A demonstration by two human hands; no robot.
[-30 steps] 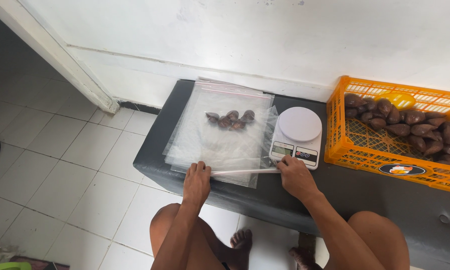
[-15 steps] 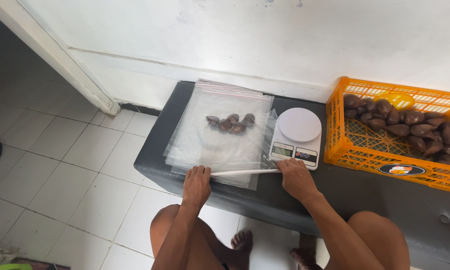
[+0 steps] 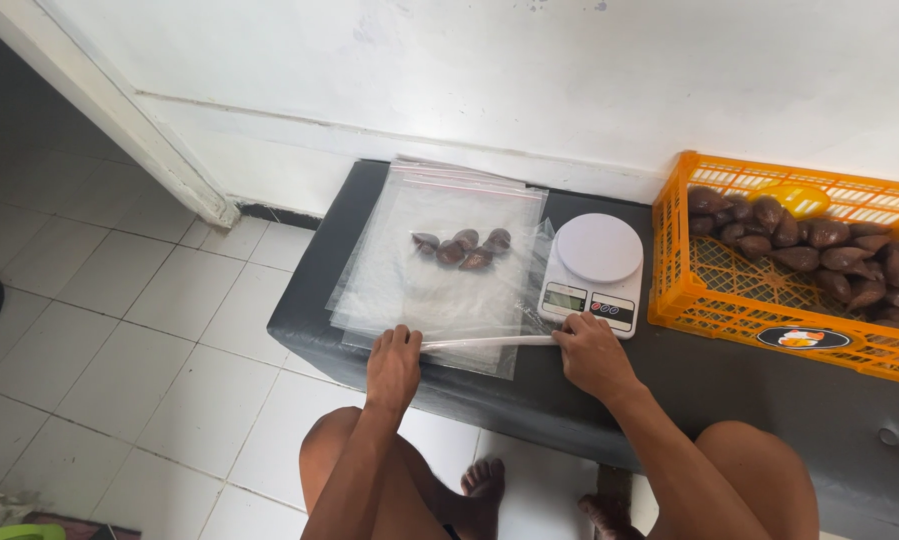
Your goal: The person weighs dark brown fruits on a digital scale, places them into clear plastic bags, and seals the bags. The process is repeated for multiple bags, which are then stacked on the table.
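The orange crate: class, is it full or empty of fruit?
Partly full: the orange crate holds brown fruit along its far side, while bare mesh floor shows nearer the person.

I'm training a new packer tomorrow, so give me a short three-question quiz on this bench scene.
1. True or false: the brown fruits inside the clear bag lie at its end away from the person.
2. What sits between the bag and the orange crate?
3. Which hand is nearer the white scale: A left hand, B right hand?

Key: 1 true; 2 the white scale; 3 B.
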